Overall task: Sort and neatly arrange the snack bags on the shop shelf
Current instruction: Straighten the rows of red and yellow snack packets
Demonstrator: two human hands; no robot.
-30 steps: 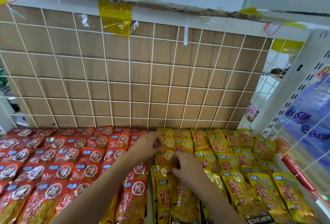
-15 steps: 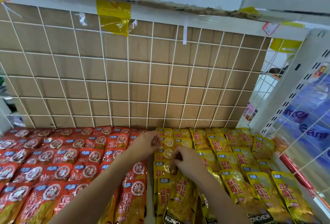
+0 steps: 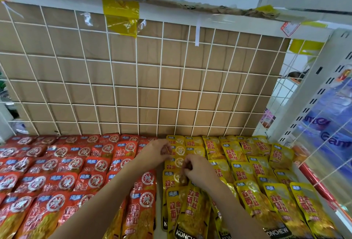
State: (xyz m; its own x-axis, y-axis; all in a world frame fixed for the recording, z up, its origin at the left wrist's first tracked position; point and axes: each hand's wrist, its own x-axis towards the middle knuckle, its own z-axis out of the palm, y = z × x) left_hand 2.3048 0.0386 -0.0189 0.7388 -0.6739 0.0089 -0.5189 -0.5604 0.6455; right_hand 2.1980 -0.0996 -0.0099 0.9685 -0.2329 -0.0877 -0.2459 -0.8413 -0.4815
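Observation:
Red snack bags (image 3: 62, 170) lie in overlapping rows on the left half of the shelf, yellow snack bags (image 3: 253, 174) in rows on the right half. My right hand (image 3: 198, 170) pinches the top edge of a yellow bag (image 3: 192, 208) in the leftmost yellow column, and that bag lies tilted over the column. My left hand (image 3: 156, 151) rests at the boundary between red and yellow, its fingers curled on the edge of a yellow bag (image 3: 178, 149) near the back row.
A white wire grid backed with brown cardboard (image 3: 144, 78) closes the back of the shelf. A white perforated upright (image 3: 312, 94) and a wire side panel (image 3: 327, 143) bound the right side, with blue packs behind it. A red strip (image 3: 314, 181) runs along the right edge.
Both hands stayed at the red-yellow boundary. The yellow bag under my right hand has slid a little forward and tilted; the view shifted slightly.

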